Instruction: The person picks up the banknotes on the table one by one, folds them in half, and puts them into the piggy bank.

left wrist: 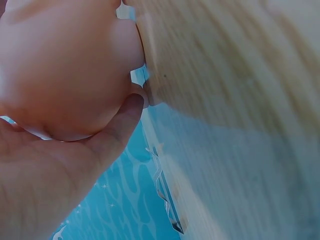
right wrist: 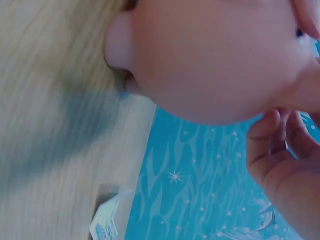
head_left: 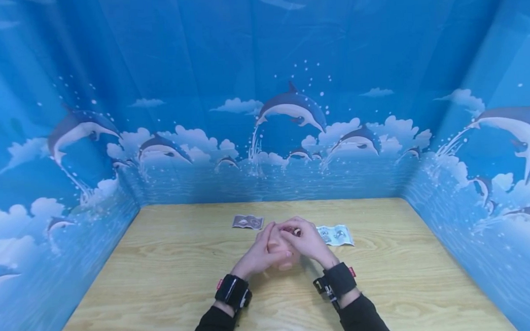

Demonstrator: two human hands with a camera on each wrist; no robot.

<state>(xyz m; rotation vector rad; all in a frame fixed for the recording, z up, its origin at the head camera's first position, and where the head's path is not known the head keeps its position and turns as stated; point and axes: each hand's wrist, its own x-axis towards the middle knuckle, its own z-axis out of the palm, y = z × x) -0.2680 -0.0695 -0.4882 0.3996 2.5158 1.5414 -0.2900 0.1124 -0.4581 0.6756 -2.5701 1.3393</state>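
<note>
A smooth, rounded pink piggy bank [left wrist: 70, 65] with stubby feet is between my two hands, its feet turned toward the tabletop. My left hand [head_left: 257, 257] grips it from the left, the thumb lying along its lower side in the left wrist view. Over its upper right side my right hand [head_left: 305, 238] bends its fingers, fingertips against the pink surface [right wrist: 210, 60]. I cannot tell whether a small thing is pinched between the right thumb and forefinger. A dark eye spot shows at the edge in the right wrist view.
A creased brownish banknote [head_left: 247, 222] lies on the wooden table [head_left: 163, 268] beyond the left hand. A pale bluish-green banknote [head_left: 339, 235] lies just right of the right hand. Dolphin-printed blue curtains [head_left: 251, 47] enclose the table at the back and sides.
</note>
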